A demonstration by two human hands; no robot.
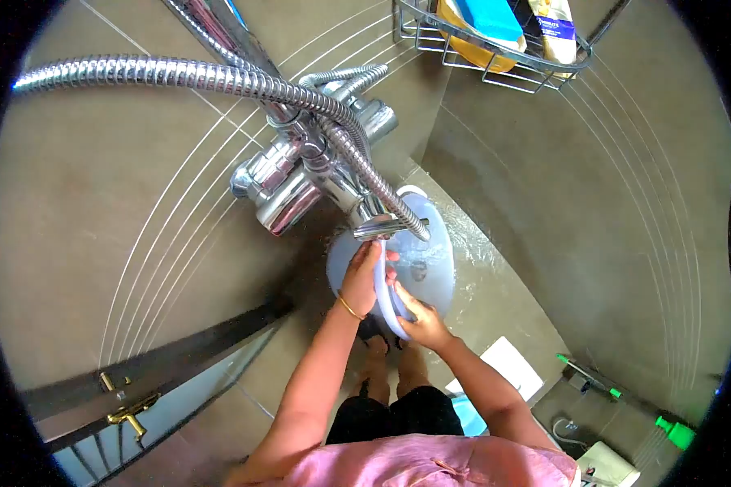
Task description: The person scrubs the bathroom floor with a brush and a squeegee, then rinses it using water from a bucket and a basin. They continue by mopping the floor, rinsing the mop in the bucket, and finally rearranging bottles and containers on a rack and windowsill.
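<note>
My left hand (361, 281) grips the upper end of a pale lavender curved rim (386, 294), just below the shower mixer's spout (379, 226). Lower down, my right hand (422, 320) has its fingers and thumb closed on the same rim. The piece is seen nearly edge-on, so I cannot tell whether it is a lid or a shallow dish. Beneath both hands is a pale blue tub (441, 276), with water in it and splashes around it. A yellow bangle (350, 306) circles my left wrist.
Chrome mixer taps (288, 199) and a looping metal hose (195, 73) hang close above my hands. A wire corner shelf (495, 61) holds a blue item and a tube. A dark-framed door (162, 373) with a brass handle stands at left. The tiled floor (495, 300) is wet.
</note>
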